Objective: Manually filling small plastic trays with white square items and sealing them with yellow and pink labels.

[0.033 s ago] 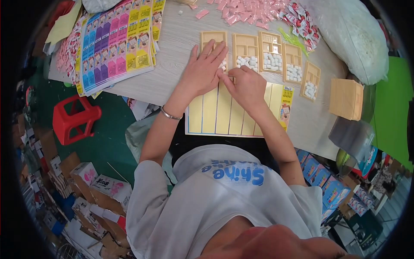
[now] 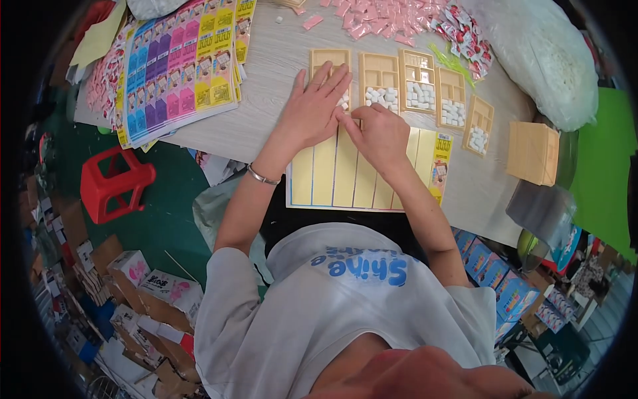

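My left hand [image 2: 310, 112] lies flat with its fingers stretched out over the leftmost tan compartment tray [image 2: 329, 56], hiding most of it. Close beside its thumb, my right hand [image 2: 383, 136] is closed, thumb and index finger pinched together; whatever they may hold is hidden. Beneath both wrists rests a pale yellow card sheet [image 2: 342, 189] ruled into strips, with a printed panel at its right end. Further trays, a second [image 2: 379, 63], a third [image 2: 417, 61] and others, run to the right, each with small white pieces [image 2: 421, 95] in its near compartment.
Printed colour sheets [image 2: 183, 73] are stacked at the left. Pink sachets [image 2: 385, 16] and red-white packets [image 2: 463, 40] lie at the back, near a large plastic bag [image 2: 541, 60]. Stacked tan trays [image 2: 533, 153] stand at the right edge. A red stool [image 2: 116, 184] is on the floor.
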### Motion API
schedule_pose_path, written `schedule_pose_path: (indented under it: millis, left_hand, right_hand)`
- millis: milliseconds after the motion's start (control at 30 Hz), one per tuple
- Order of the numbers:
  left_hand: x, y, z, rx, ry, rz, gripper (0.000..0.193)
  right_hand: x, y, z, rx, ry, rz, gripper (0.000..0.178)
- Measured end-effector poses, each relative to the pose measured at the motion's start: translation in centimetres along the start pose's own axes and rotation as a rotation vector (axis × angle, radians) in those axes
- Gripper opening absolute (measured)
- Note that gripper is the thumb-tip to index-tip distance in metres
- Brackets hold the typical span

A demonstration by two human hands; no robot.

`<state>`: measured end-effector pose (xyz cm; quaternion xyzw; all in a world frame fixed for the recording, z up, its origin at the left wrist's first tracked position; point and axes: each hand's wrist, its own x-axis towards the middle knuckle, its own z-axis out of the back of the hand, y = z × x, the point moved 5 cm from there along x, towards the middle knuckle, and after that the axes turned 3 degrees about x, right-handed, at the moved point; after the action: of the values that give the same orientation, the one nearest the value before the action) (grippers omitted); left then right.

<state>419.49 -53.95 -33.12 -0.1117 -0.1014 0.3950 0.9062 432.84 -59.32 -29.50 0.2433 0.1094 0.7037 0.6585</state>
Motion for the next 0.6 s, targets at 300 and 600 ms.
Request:
schedule_pose_path:
  millis: [300, 600]
  left_hand:
    - [-1.7, 3.8, 1.5, -0.312, -0.179, 0.071, 0.062]
    - [-0.3, 5.3, -0.6, 0.087, -0.184, 0.038, 0.049]
  right_hand:
    - [0.3, 0.6, -2.8, -0.053, 0.04, -0.036, 0.017]
    - [2.1, 0.4, -2.8, 0.162, -0.136, 0.076, 0.01]
